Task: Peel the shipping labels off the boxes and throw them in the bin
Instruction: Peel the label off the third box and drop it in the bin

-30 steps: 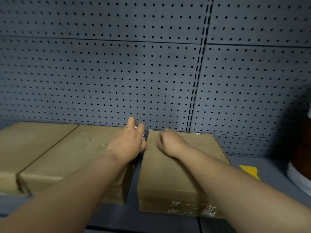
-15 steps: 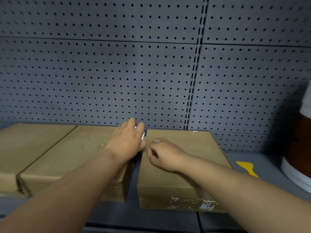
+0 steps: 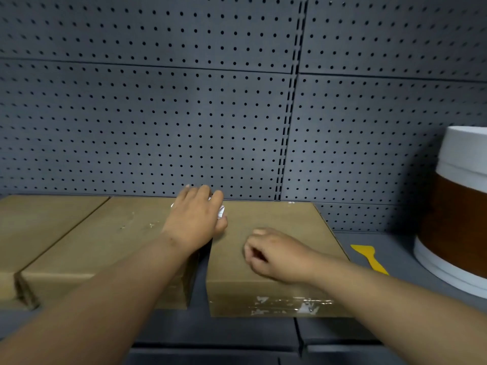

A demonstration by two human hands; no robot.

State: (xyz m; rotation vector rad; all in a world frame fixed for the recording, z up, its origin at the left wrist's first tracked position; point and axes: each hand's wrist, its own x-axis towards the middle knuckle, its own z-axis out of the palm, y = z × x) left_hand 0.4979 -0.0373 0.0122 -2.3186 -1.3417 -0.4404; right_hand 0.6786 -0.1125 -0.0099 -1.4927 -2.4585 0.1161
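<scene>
Label residue [image 3: 292, 305] showed as torn white scraps and clear film on the near front face of the right box [image 3: 274, 222], which stood on the grey shelf [image 3: 395, 248]. I judged the tops of both central boxes to be largely stripped; only faint flecks were visible on the middle box [image 3: 110, 233].

My right hand [image 3: 274, 255] hovered low over the right box's top, knuckles up, fingers curled loosely inward. I could not tell whether it pinched anything; no paper showed in it. The forearm entered from the lower right, angled toward the centre.

My left hand [image 3: 196, 217] lay farther back, over the far right corner of the middle box, beside the gap between the two boxes. Its fingers were bent around white crumpled label paper [image 3: 220, 211], a little of which showed past the knuckles. I judged this to be peeled label held for disposal.

For the step in hand, I judged the correct procedure to be: keep the collected paper clamped in the left hand, lift a corner of the remaining residue with a fingernail, and pull low and slow along the surface so that the cardboard skin did not tear.

A yellow scraper [image 3: 369, 256] lay on the shelf just beside the right box, and a white and brown bin [image 3: 458, 206] stood at the far right. The pegboard [image 3: 158, 114] closed the rear.
</scene>
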